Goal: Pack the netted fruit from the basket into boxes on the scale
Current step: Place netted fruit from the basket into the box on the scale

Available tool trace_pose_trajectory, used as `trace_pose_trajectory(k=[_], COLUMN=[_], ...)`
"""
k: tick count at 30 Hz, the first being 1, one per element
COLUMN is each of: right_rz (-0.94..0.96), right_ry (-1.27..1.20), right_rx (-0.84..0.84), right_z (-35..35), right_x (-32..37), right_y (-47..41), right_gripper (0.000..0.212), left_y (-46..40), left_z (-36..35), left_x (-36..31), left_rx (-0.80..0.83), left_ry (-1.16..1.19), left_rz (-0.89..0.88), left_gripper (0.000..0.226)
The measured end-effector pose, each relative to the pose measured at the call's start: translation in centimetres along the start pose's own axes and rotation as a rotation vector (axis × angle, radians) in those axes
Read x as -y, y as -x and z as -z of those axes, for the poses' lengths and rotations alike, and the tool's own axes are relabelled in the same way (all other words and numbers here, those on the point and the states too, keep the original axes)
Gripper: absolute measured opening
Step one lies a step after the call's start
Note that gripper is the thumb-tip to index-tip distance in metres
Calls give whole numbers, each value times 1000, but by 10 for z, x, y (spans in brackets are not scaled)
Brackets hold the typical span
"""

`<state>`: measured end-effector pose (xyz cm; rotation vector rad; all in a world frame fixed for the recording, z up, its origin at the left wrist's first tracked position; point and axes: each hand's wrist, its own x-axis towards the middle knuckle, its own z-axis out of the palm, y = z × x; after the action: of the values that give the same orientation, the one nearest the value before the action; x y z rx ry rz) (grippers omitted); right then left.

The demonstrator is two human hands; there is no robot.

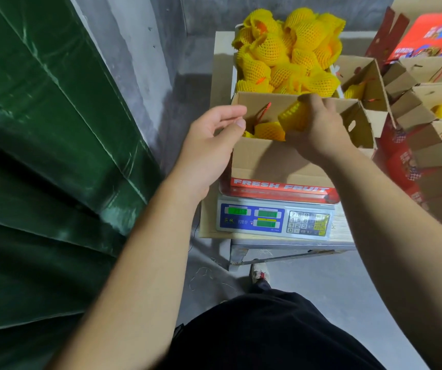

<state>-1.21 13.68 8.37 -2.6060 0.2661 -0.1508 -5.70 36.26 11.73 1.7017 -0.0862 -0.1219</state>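
fruit going into the box on the scale: risks

i am holding one netted fruit (294,116) in my right hand (318,129), fingers curled round it, just over the open box (273,158) on the scale (274,218). my left hand (209,145) is relaxed, holding nothing, its thumb beside the box's left edge. a few fruit are already lying inside.

risks: the upright flaps are crowding my right hand, so the net could be catching on a flap edge; leaning on the box would be skewing the reading. the display is too blurred to read.

around: the basket (237,78) is sitting heaped just behind the box; more open boxes (374,84) are standing to the right.
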Motion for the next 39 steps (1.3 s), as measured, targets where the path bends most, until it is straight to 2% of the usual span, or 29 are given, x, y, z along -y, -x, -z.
trace_pose_trajectory(k=[2, 5, 9, 13, 16, 22, 30, 39], right_rz=[-49, -28, 20, 159, 253, 231, 296, 320], right_ry=[59, 120, 194, 111, 40, -38, -80, -142], right_rx=[144, 187, 170, 134, 118, 106, 102, 78], right_z=[-5, -10, -16, -20, -20, -20, -15, 3], right_x=[-3, -3, 4, 20, 29, 31, 23, -4], right_y=[-5, -5, 4, 17, 23, 22, 7, -66], right_gripper=[71, 70, 74, 78, 74, 67, 63, 52], left_y=[-1, -1, 1, 3, 4, 1, -21, -94], left_z=[2, 4, 5, 6, 7, 3, -18, -57], left_x=[1, 1, 1, 2, 2, 1, -3, -23], left_rx=[-1, 6, 13, 12, 10, 26, 39, 55], left_ry=[-1, -8, -6, -10, -4, 50, 53, 7], left_rz=[9, 31, 48, 35, 34, 52, 76, 48], left_gripper=[23, 24, 22, 21, 22, 25, 24, 23])
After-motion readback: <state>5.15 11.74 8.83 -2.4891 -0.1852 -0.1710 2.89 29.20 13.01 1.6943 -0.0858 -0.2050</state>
